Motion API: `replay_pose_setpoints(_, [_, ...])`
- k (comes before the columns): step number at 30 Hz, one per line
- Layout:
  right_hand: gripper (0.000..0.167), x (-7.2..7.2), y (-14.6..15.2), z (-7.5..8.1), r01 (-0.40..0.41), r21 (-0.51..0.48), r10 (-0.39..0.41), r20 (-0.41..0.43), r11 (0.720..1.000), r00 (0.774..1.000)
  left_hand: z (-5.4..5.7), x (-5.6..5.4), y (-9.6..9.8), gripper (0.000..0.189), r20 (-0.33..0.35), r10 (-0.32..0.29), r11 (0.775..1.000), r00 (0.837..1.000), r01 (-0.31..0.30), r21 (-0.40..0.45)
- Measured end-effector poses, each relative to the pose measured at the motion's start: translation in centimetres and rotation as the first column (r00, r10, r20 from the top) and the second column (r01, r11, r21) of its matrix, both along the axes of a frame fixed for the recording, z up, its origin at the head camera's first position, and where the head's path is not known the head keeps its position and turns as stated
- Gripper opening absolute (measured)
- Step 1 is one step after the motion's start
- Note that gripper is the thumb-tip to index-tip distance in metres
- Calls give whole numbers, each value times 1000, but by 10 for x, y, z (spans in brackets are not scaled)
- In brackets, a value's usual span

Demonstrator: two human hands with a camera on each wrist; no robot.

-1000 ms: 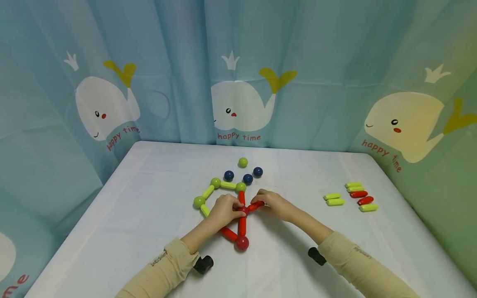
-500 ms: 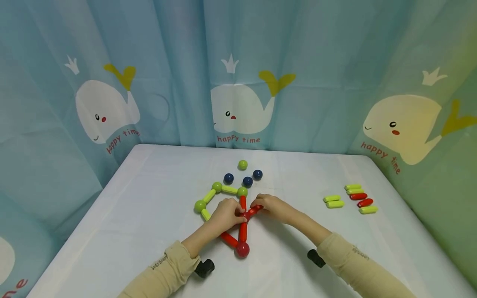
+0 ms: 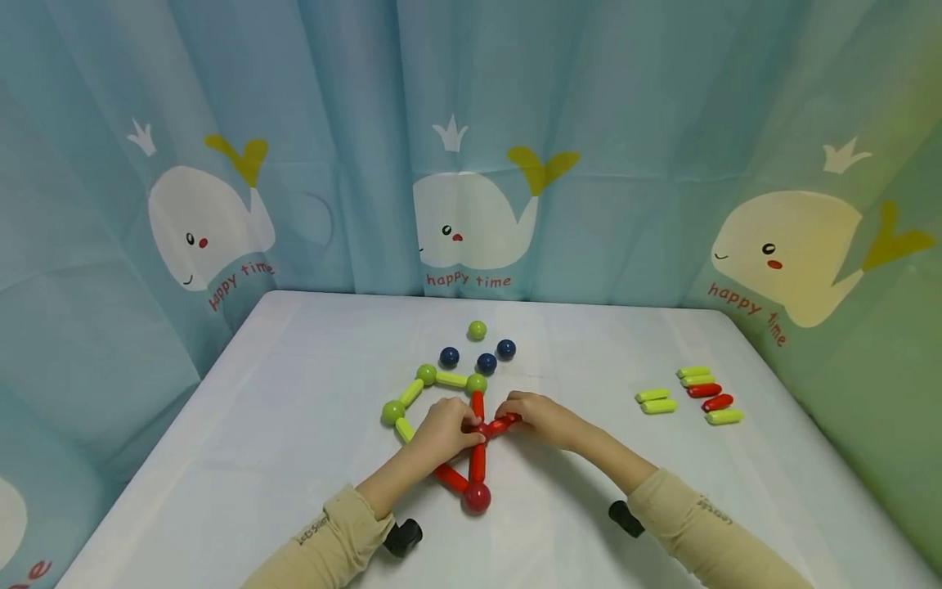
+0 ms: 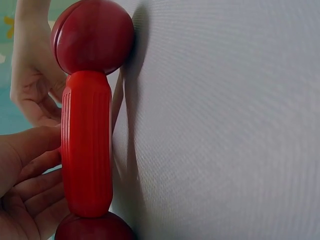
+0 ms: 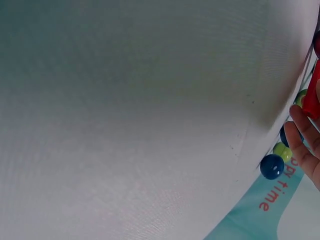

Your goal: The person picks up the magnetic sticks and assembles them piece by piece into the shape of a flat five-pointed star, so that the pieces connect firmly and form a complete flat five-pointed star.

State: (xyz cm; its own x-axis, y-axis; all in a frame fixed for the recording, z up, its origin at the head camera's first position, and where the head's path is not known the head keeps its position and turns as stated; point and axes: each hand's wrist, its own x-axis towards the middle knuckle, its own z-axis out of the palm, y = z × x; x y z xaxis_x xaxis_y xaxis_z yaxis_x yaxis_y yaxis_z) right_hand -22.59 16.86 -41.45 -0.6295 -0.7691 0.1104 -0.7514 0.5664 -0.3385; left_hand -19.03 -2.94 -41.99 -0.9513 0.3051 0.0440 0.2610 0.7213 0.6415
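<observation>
In the head view, my left hand (image 3: 441, 429) pinches a red ball (image 3: 482, 431) between thumb and fingers. My right hand (image 3: 543, 419) grips a red magnetic rod (image 3: 502, 425) by its outer end, the inner end meeting that ball. Two more red rods run from the ball, one up to a green ball (image 3: 477, 384), one down to a larger red ball (image 3: 477, 497). This forms part of a ring of yellow-green rods (image 3: 410, 393) and green balls, partly hidden by the left hand. Close in the left wrist view stands a red rod (image 4: 87, 145) between two red balls.
Behind the ring lie a loose green ball (image 3: 477, 330) and several dark blue balls (image 3: 486, 364). At the right of the white table (image 3: 309, 343) are several loose yellow-green rods (image 3: 724, 417) and two red rods (image 3: 704, 391). A whale-print curtain (image 3: 353, 164) surrounds the table.
Both hands keep their holds on the red ball and the rod. The right hand's rod has tilted slightly flatter. The whole head view has shifted a little, with the table lower.
</observation>
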Motion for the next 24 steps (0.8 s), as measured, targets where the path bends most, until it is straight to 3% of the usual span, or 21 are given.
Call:
replay_pose_setpoints(10, [23, 1, 13, 5, 73, 2, -73, 81, 997, 994, -2, 1, -2, 20, -20, -11, 1000, 1000, 11, 4])
replay_pose_setpoints(18, [19, -3, 48, 9, 128, -30, -127, 11, 991, 992, -2, 3, -3, 20, -8, 2, 1000, 1000, -2, 8])
replay_pose_setpoints(24, [17, -6, 83, 8, 199, -54, -203, -81, 979, 976, -1, 4, -1, 20, 2, 5, 1000, 1000, -5, 13])
